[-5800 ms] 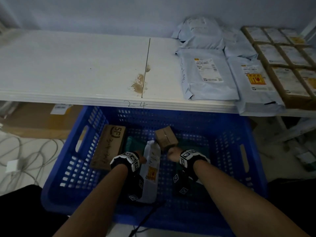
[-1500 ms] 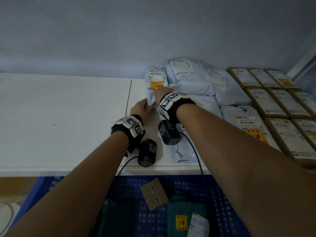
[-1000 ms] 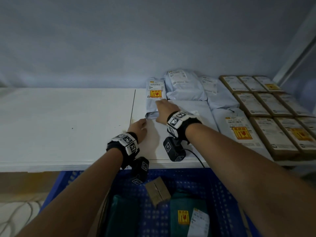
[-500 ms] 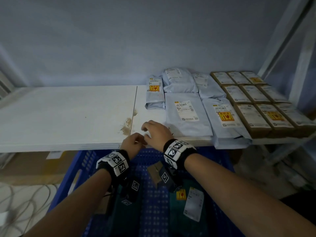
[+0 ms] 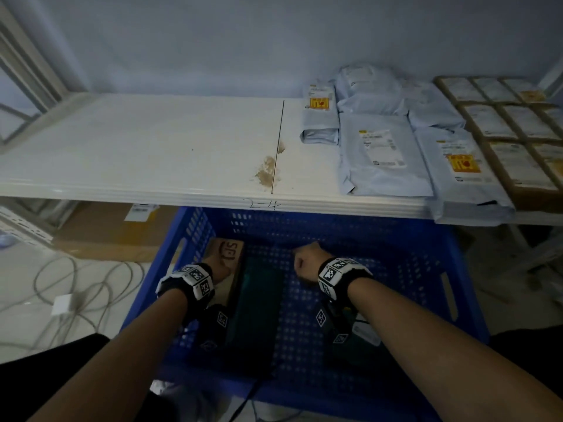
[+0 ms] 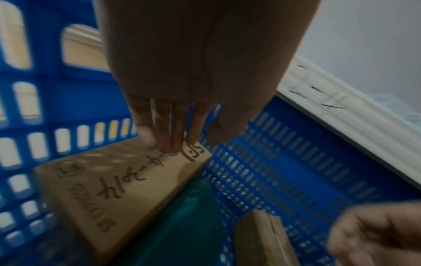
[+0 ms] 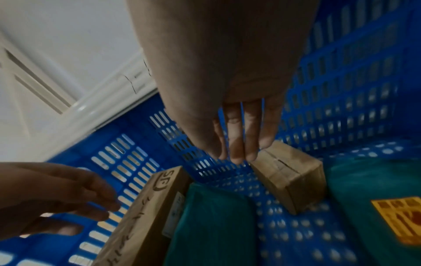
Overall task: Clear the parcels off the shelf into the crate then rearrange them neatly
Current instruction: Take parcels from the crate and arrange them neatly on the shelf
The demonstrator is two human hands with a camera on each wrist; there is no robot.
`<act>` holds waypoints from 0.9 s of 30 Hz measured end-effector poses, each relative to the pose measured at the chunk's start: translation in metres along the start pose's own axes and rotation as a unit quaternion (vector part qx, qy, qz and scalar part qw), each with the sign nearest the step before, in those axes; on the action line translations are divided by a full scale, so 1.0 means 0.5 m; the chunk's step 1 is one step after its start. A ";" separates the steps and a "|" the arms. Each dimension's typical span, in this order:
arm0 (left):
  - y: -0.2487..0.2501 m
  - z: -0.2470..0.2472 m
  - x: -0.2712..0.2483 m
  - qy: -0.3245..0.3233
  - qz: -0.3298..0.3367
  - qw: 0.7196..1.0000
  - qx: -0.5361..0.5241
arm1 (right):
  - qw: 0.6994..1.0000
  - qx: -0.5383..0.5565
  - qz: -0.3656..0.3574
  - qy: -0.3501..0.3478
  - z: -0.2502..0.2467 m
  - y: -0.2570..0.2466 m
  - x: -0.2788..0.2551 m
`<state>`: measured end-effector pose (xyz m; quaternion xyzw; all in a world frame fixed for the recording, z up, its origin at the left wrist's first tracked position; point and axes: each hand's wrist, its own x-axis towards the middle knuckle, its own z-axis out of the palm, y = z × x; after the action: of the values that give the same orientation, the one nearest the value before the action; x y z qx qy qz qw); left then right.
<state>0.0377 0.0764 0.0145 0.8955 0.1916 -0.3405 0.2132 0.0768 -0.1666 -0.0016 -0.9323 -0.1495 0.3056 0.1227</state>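
Note:
Both my hands are down inside the blue crate (image 5: 335, 228), empty. My left hand (image 6: 173, 144) points its straight fingers down at the brown box marked SF (image 6: 118, 183), fingertips at its top edge. The straight fingers of my right hand (image 7: 239, 154) hang beside a small brown taped box (image 7: 289, 178), the outer fingertip at its corner. Dark green parcels (image 7: 212, 225) lie flat on the crate floor, one with a yellow sticker (image 7: 401, 219). Grey mailer bags (image 5: 380, 153) and brown boxes (image 5: 511, 132) stay on the white shelf (image 5: 152, 147).
The shelf's front edge (image 5: 213, 199) overhangs the crate's far wall. A large cardboard box (image 5: 106, 233) sits under the shelf at left. Cables (image 5: 76, 287) and a white adapter (image 5: 62, 303) lie on the floor left of the crate.
Both hands have dropped from the shelf's front edge into the crate, empty. My view has tilted down toward the crate.

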 end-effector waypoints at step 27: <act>-0.122 0.150 0.254 0.047 -0.106 0.992 0.041 | 0.969 0.159 -0.069 -0.174 0.192 -0.130 0.111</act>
<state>0.0564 0.1139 -0.1395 0.8928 0.2816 -0.3265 0.1300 0.0482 -0.0737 -0.0855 -0.8206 -0.1819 0.4740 0.2625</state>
